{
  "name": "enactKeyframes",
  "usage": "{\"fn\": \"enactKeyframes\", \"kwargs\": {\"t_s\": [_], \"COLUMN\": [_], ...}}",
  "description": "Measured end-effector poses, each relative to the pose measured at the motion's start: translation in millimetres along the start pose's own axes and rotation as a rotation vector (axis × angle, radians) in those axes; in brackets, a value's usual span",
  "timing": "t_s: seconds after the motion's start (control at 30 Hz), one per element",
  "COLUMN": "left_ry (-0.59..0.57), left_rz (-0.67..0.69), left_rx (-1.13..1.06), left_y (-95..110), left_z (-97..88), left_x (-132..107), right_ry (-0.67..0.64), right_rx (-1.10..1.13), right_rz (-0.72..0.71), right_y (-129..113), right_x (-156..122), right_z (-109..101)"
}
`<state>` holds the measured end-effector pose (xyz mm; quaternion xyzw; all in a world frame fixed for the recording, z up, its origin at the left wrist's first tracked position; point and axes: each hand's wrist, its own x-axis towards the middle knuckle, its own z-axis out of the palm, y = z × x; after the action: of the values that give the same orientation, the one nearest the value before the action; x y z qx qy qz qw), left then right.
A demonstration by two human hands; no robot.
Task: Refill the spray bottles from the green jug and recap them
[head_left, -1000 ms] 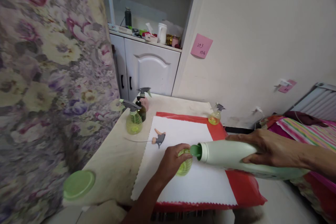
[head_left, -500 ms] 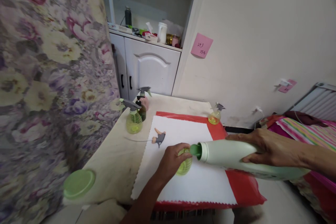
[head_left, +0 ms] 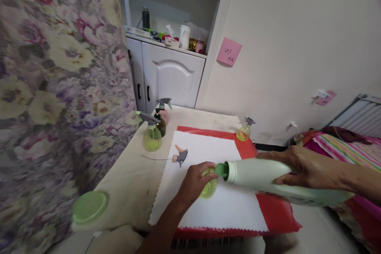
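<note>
My left hand (head_left: 197, 181) is wrapped round a small yellow-green ribbed spray bottle (head_left: 209, 189) without its sprayer, standing on a white sheet (head_left: 235, 212). My right hand (head_left: 300, 168) grips a large pale green detergent bottle (head_left: 256, 170) from above, tilted nearly flat. Its green spout (head_left: 220, 170) is right at the mouth of the small bottle; I cannot make out any liquid stream. A grey and orange trigger sprayer (head_left: 180, 156) with a thin tube lies on the sheet's left edge.
At the table's (head_left: 127, 190) back left stand a yellow-green spray bottle (head_left: 152, 139), a dark pump bottle (head_left: 160, 126) and a pink spray bottle (head_left: 165, 113). Another spray bottle (head_left: 244, 131) holds yellow liquid at the back right. A green round lid (head_left: 90, 207) lies front left. Red plastic (head_left: 276, 214) lies under the sheet.
Both hands and both bottles stay in almost the same place. The far end of the detergent bottle appears very slightly lower and further right.
</note>
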<state>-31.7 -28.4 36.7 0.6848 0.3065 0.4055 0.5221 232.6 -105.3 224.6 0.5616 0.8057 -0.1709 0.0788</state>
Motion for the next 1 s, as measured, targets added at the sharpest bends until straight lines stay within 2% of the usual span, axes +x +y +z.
{"fn": "enactKeyframes", "kwargs": {"t_s": [1.0], "left_ry": [-0.002], "left_rz": [0.002], "left_rx": [0.002], "left_y": [-1.2], "left_z": [0.9], "left_x": [0.5], "right_ry": [-0.001], "right_rx": [-0.017], "right_rz": [0.052], "right_y": [-4.1], "right_x": [-2.3], "right_z": [-2.5]}}
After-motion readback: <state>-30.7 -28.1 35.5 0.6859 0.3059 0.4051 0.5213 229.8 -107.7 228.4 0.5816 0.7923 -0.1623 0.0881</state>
